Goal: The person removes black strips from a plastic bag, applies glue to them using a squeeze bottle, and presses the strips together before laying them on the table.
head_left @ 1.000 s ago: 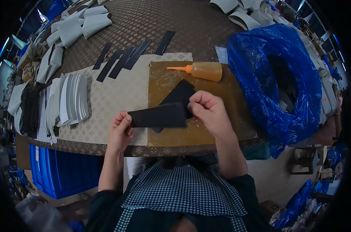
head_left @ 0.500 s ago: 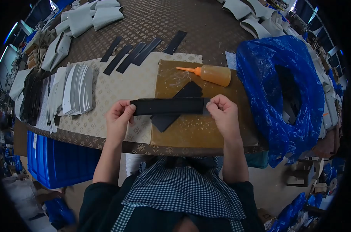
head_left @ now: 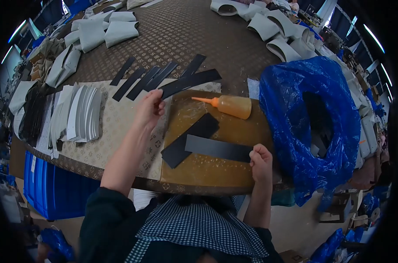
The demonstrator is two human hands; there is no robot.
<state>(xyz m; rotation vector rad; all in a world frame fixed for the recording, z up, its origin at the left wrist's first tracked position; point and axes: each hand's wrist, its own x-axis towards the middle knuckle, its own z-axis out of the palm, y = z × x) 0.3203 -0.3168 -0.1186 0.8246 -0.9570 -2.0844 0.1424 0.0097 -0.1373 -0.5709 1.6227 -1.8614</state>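
My left hand pinches the near end of a long black strip, which reaches out over the patterned tabletop beside several shorter dark strips. Low on the right, my right hand grips the right end of a dark grey strip that extends leftward over the brown board. Crossed black pieces lie on that board, partly behind the grey strip. An orange-tipped glue bottle lies on its side farther back on the board.
Stacked white strips and black strips lie at the left. A blue plastic bag gapes open at the right. Pale folded pieces sit at the back. A blue crate stands below the table's left edge.
The two strips held together between my hands are now apart. My left hand has moved up and away with the black one, my right hand down with the grey one. The view has shifted slightly.
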